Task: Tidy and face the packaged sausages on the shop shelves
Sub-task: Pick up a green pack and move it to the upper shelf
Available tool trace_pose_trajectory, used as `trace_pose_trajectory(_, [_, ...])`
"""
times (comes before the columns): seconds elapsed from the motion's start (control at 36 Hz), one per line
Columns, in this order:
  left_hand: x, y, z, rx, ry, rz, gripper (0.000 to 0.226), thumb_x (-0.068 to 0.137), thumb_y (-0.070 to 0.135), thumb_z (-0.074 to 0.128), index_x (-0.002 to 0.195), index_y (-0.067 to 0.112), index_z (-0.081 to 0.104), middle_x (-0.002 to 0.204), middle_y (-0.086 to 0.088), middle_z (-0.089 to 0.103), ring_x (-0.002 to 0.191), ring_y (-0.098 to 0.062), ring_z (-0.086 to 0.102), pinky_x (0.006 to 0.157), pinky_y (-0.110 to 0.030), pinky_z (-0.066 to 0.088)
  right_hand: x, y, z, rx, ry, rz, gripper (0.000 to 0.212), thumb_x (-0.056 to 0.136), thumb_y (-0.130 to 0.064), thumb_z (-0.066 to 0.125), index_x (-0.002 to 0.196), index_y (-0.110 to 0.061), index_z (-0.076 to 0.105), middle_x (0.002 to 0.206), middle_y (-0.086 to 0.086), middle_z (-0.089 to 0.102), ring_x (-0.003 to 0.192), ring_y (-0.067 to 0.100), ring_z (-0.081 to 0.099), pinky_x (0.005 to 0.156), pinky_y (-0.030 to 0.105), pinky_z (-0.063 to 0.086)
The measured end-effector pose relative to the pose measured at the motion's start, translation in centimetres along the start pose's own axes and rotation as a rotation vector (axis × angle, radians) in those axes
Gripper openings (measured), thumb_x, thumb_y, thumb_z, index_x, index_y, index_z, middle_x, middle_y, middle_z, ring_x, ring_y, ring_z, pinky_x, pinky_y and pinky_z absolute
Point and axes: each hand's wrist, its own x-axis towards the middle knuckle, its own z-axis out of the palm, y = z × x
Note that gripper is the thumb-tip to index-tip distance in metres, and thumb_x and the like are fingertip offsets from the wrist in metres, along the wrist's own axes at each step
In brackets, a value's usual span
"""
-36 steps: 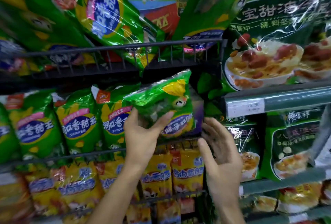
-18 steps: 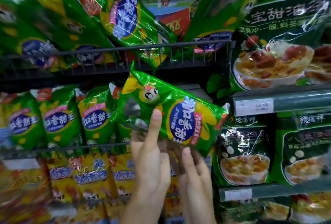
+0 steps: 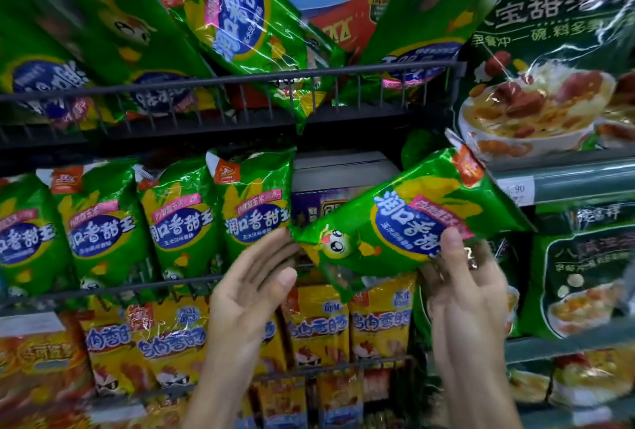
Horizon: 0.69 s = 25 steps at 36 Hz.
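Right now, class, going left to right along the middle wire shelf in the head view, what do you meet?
Four upright green sausage packs → open left hand → tilted green pack → right hand pinching it.

A green sausage pack (image 3: 398,222) hangs tilted, label facing out, beside a row of upright matching packs (image 3: 178,222).

Green sausage packs (image 3: 252,219) on the middle shelf are showing "润口香甜王"; the tilted held pack (image 3: 405,219) is showing "润口香甜". A shelf price tag (image 3: 515,190) is reading ".90". A dark green pouch (image 3: 549,61) is showing "宝甜" and "早餐冲一碗".
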Motion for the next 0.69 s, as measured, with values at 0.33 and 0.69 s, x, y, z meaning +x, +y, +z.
trace_pose_trajectory(0.33, [2.4, -0.7, 2.1, 0.404, -0.277, -0.088, 0.053, 0.079, 0.03, 0.084, 0.129, 0.035, 0.065, 0.122, 0.023, 0.072, 0.117, -0.001, 0.066, 0.101, -0.032, 0.053, 0.9, 0.6, 2.0, -0.249, -0.265, -0.221, 0.04, 0.09, -0.022, 0.063, 0.13, -0.02, 0.06, 0.116, -0.005, 0.075, 0.11, 0.01, 0.07, 0.085, 0.018, 0.055])
trace_pose_trajectory(0.69, [4.1, 0.2, 3.8, 0.181, 0.041, 0.152, 0.043, 0.086, 0.021, 0.077, 0.125, 0.032, 0.065, 0.118, 0.021, 0.073, 0.115, -0.003, 0.068, 0.098, -0.023, 0.055, 2.9, 1.6, 3.4, -0.385, -0.389, -0.409, 0.047, 0.099, -0.011, 0.06, 0.144, -0.021, 0.051, 0.139, -0.008, 0.063, 0.134, 0.011, 0.056, 0.105, 0.021, 0.048])
